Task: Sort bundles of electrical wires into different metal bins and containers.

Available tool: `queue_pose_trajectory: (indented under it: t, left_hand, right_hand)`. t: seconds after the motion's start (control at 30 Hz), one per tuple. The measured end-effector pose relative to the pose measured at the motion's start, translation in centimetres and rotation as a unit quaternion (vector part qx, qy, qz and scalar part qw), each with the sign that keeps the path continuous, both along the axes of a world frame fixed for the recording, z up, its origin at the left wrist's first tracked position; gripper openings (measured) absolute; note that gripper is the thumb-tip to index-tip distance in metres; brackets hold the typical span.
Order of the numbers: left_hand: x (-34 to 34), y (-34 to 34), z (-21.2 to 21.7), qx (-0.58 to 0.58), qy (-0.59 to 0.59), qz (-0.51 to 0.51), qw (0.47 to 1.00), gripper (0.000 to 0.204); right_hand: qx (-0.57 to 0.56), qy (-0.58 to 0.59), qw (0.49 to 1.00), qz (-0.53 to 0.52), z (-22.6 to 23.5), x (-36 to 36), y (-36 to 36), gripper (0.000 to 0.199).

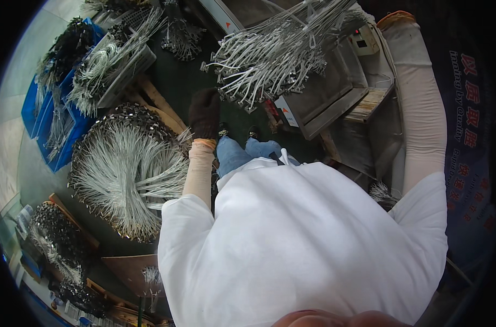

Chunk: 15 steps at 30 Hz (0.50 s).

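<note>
Left hand (205, 113), in a dark knit glove, hangs loosely curled, its grip clamped on nothing. Just beyond it hangs a large bundle of grey metal wire rods (278, 52); beside it lies a fanned heap of similar rods (129, 174). Right hand's grip is out of view, arm raised in a beige sleeve (422, 103).

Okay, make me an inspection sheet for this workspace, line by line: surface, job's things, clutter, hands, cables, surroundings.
Surface: dark green floor; grey metal machine table ahead.
Job's things: bundle of grey wire pieces hanging overhead; round fanned pile of the same pieces at left.
Clutter: blue crates and a grey crate full of wire pieces.
Hands: left hand in a dark glove, held low near the fanned pile; right hand out of view, sleeved arm raised.
Cables: nothing seen.
Surroundings: wooden pallets.
</note>
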<state>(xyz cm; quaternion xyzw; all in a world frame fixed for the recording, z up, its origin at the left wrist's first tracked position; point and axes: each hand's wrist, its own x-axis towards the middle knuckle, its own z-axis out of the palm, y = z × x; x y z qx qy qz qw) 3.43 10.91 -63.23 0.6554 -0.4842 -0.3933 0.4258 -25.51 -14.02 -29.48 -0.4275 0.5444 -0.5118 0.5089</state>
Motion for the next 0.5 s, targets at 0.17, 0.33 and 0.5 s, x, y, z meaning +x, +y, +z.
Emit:
queue_pose_trajectory:
  t: [0.17,0.33,0.5]
  left_hand:
    - [-1.0,-1.0,-1.5,-0.075,-0.073,-0.018,0.994,0.034]
    - [-0.9,-1.9,-2.7,-0.045,0.112,0.028,0.992,0.042]
    - [-0.1,-1.7,-4.1,-0.03,0.092,0.028,0.995,0.042]
  right_hand:
    - [-0.023,0.077,0.993,0.089,0.3,0.4,0.9,0.013]
    - [0.002,0.128,0.991,0.044,1.0,1.3,1.6,0.014]
    - [0.046,0.15,0.984,0.083,1.4,1.2,2.2,0.016]
